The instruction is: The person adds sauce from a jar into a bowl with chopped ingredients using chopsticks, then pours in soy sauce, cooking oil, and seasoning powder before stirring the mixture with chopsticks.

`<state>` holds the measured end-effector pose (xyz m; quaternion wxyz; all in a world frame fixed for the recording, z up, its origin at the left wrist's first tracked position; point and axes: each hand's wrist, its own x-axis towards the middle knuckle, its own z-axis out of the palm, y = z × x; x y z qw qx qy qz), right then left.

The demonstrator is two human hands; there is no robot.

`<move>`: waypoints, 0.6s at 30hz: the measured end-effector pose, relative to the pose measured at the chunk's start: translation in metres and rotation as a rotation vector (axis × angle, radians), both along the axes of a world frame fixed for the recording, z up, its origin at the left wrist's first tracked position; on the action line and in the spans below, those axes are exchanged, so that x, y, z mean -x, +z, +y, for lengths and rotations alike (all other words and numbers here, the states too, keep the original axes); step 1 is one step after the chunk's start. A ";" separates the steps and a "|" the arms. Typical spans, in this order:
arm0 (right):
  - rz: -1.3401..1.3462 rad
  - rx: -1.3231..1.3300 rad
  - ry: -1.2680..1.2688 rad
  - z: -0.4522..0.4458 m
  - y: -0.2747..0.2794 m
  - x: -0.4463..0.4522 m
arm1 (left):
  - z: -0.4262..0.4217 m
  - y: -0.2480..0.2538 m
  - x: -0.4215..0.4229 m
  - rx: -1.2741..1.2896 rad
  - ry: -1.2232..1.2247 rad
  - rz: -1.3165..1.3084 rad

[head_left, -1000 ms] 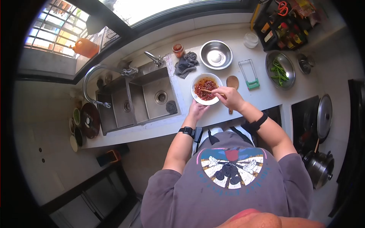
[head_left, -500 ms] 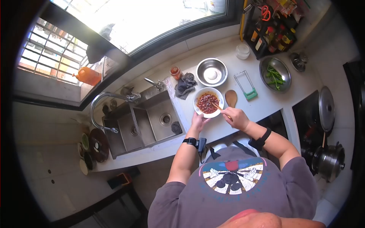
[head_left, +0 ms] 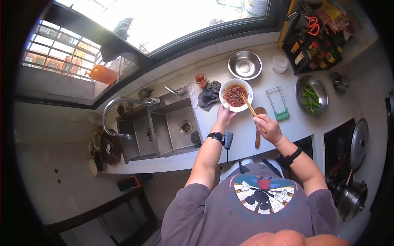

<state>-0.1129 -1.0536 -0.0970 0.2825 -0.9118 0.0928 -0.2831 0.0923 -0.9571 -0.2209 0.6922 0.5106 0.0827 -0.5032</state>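
Note:
My left hand (head_left: 225,115) is closed on the near side of a white bowl (head_left: 237,109), thumb by the rim. Dark red, oily pieces like chopped chilli (head_left: 234,95) fill the bowl. In my right hand (head_left: 268,128) is a pair of wooden chopsticks (head_left: 249,104), slanting over the rim with their tips at the red food. Below them a wooden spatula (head_left: 257,138) lies on the counter, partly covered by that hand. A steel basin (head_left: 257,69) stands just behind the bowl. Left of it are a dark cloth (head_left: 210,96) and a small red jar (head_left: 201,80).
A double sink (head_left: 153,123) with a curved tap (head_left: 107,112) is at the left. To the right are a green-handled wire tool (head_left: 282,114), a glass jar (head_left: 280,64), green peppers (head_left: 310,98) in a steel bowl (head_left: 323,107), and a bottle rack (head_left: 299,61). Pots (head_left: 351,201) stand far right.
The white bowl has moved away from my body, towards the window, and the steel basin has shifted back too. My right hand sits farther from the bowl, showing more chopstick. The camera view has turned slightly.

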 end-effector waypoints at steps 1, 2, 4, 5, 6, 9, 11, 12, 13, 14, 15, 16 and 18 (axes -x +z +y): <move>-0.028 0.018 0.012 -0.004 -0.001 -0.005 | -0.002 0.000 -0.005 0.004 0.017 0.008; -0.052 0.037 0.021 -0.010 -0.002 -0.010 | -0.005 -0.002 -0.010 0.009 0.032 0.019; -0.036 0.044 0.039 -0.019 -0.005 -0.020 | -0.010 -0.005 -0.018 -0.026 0.037 0.009; -0.055 0.080 0.058 -0.024 -0.015 -0.027 | -0.012 -0.008 -0.021 -0.003 0.062 0.000; -0.075 0.115 0.079 -0.028 -0.025 -0.032 | -0.013 -0.011 -0.023 0.018 0.088 -0.009; -0.097 0.167 0.095 -0.040 -0.046 -0.055 | -0.014 0.003 -0.022 -0.067 0.146 0.002; -0.159 0.216 0.107 -0.048 -0.061 -0.077 | -0.004 0.006 -0.023 -0.229 0.176 -0.072; -0.146 0.213 0.103 -0.052 -0.072 -0.086 | 0.004 0.003 -0.027 -0.284 0.166 -0.197; -0.122 0.229 0.152 -0.056 -0.086 -0.092 | 0.012 -0.002 -0.032 -0.336 0.143 -0.320; -0.094 0.243 0.192 -0.057 -0.099 -0.094 | 0.019 -0.009 -0.035 -0.332 0.249 -0.433; -0.050 0.248 0.203 -0.055 -0.109 -0.097 | 0.026 -0.009 -0.044 -0.365 0.252 -0.555; -0.008 0.252 0.215 -0.052 -0.118 -0.100 | 0.030 -0.016 -0.055 -0.370 0.289 -0.622; 0.074 0.227 0.208 -0.046 -0.131 -0.101 | 0.028 -0.016 -0.073 -0.396 0.326 -0.933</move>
